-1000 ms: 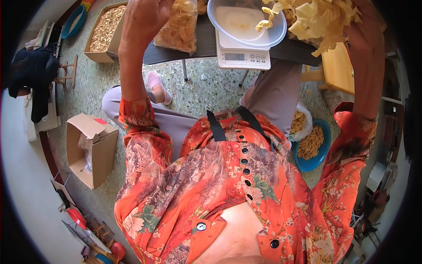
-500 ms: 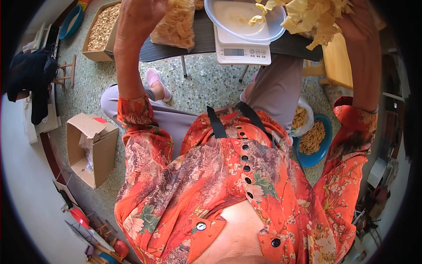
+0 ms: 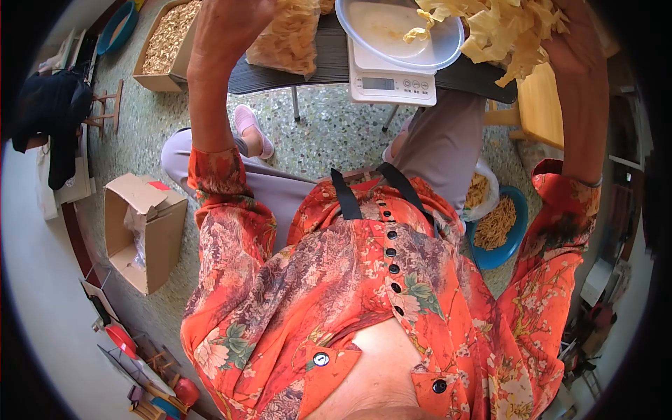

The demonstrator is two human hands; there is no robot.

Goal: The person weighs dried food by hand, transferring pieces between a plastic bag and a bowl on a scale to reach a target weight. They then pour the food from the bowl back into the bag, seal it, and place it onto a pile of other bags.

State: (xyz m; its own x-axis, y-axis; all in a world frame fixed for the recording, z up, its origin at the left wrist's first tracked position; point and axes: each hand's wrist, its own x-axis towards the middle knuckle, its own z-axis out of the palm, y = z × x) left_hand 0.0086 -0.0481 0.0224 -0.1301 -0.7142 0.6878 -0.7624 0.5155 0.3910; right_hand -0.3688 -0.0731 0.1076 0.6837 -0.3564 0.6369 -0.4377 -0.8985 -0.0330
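My left hand [image 3: 236,19] is at the top left, beside a clear bag of pale dried strips [image 3: 288,42]; its fingers are out of frame or hidden. At the top right, my right hand [image 3: 570,38] is against a bunch of thin, curly, yellowish dried pieces [image 3: 514,35], which cover its fingers and appear to be gripped by it. The bunch hangs beside a translucent plastic bowl [image 3: 371,31], and one curled piece reaches over the bowl's rim. Under the bowl is a white digital scale [image 3: 392,87], its display unreadable.
The scale stands on a dark table [image 3: 262,78]. Wooden furniture [image 3: 544,105] is at the right, above a blue basin [image 3: 519,227] of dried sticks and a white bag [image 3: 485,199]. On the left are a box of dried chips [image 3: 161,80] and an open carton [image 3: 157,241].
The view has shifted slightly, so the table, scale and bowl appear a little further right. Both hands stay in nearly the same places, with the yellowish bunch still at my right hand.
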